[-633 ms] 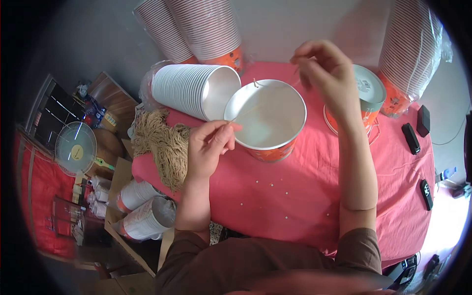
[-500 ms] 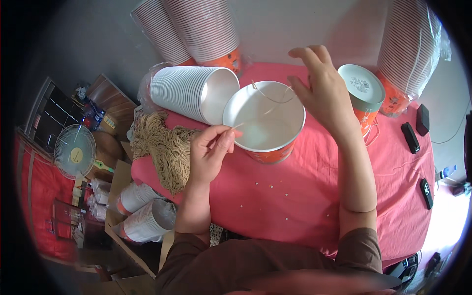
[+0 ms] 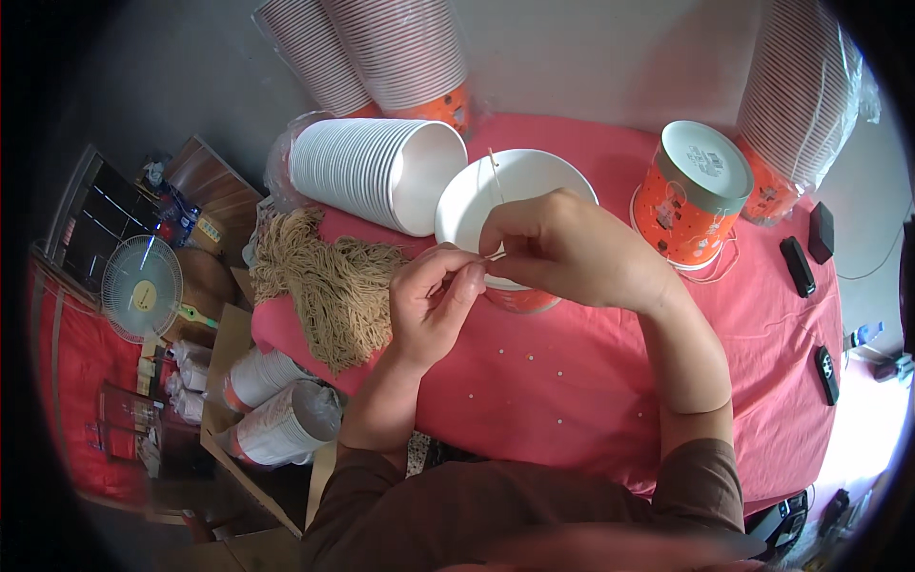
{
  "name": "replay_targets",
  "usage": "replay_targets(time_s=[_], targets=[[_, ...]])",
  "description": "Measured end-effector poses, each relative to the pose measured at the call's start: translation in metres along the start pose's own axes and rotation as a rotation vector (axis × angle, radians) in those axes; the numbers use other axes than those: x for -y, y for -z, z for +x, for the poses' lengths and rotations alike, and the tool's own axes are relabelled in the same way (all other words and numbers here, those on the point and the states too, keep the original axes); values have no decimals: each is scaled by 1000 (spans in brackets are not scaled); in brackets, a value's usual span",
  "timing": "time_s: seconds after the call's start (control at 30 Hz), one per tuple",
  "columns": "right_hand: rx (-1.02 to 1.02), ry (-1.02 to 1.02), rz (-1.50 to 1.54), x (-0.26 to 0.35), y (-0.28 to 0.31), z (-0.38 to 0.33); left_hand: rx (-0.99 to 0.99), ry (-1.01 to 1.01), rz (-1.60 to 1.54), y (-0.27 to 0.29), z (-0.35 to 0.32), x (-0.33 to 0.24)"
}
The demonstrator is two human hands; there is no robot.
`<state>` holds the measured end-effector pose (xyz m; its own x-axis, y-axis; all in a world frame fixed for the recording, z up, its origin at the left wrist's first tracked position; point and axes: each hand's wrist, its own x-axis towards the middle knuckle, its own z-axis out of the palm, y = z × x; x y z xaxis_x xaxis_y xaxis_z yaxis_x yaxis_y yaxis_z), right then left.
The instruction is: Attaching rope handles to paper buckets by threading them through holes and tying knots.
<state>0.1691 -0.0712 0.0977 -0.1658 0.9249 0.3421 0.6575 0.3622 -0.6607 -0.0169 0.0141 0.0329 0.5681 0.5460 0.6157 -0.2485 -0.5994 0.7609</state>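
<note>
A thin tan string [image 3: 497, 176] runs up from my pinched fingers to the far rim of an upright paper bucket [image 3: 562, 176], white inside and orange outside. My left hand [image 3: 431, 305] grips the string's end between thumb and forefinger. Touching it from the right, my right hand [image 3: 577, 250] also pinches the string, and it covers part of the bucket's opening. To the right an orange paper bucket [image 3: 681, 205] stands upside down, with a string loop lying at its base. A heap of tan strings [image 3: 334, 291] rests left of my left hand.
Nested white buckets [image 3: 367, 176] lie on their side behind the strings. Tall wrapped stacks [image 3: 400, 57] stand at the back, another [image 3: 805, 114] at the back right. Black objects [image 3: 797, 267] sit on the pink cloth [image 3: 591, 381] at right. An open carton [image 3: 229, 381] with buckets is lower left.
My right hand has come down and left to meet my left hand at the string. The string, slack across the bucket before, now runs to my fingers.
</note>
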Motion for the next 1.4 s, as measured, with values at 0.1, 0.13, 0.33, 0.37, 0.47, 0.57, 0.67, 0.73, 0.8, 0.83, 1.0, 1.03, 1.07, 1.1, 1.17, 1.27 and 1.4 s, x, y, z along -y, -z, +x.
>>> replay_targets(time_s=[0.1, 0.13, 0.33, 0.37, 0.47, 0.57, 0.67, 0.73, 0.8, 0.83, 1.0, 1.03, 1.07, 1.1, 1.17, 1.27, 1.4], targets=[[-104, 146, 87, -12, -4, 2, 26, -52, 68, 1, 0, 2], [-119, 172, 111, -14, -2, 2, 17, -82, 111, 1, 0, 4], [-100, -51, -41, -21, 22, -1, 116, -277, 517, -13, 0, -13], [-109, -36, -80, -28, 21, -1, 139, -363, 581, -15, 2, -12], [-59, -53, -144, -26, 23, 1, 141, -357, 688, -15, 1, -3], [20, -91, -162, -29, 21, 1, 141, -117, 563, -11, -1, -1], [67, -100, -169, -27, 20, 2, 106, -168, 522, -8, 2, 10], [88, -114, -183, -26, 19, 1, 100, -224, 508, -6, 4, 13], [91, -93, -182, -26, 19, 1, 96, -293, 537, -2, 8, 13], [92, -95, -183, -26, 19, 0, 93, -364, 566, -2, 9, 13], [9, 37, -299, -18, 14, -5, 75, -466, 588, -1, 9, 14], [9, 37, -300, -16, 14, -5, 65, -493, 598, -1, 9, 13], [3, 48, -322, -15, 13, -6, 65, -494, 598, -1, 9, 12], [-3, 60, -344, -14, 13, -6, 66, -513, 605, -1, 9, 11], [-2, 60, -350, -11, 14, -7, 67, -533, 612, -1, 9, 11], [4, 66, -352, -12, 13, -8, 60, -551, 619, 0, 7, 11], [23, 56, -365, -6, 14, -9, 60, -526, 600, 0, 5, 10]])
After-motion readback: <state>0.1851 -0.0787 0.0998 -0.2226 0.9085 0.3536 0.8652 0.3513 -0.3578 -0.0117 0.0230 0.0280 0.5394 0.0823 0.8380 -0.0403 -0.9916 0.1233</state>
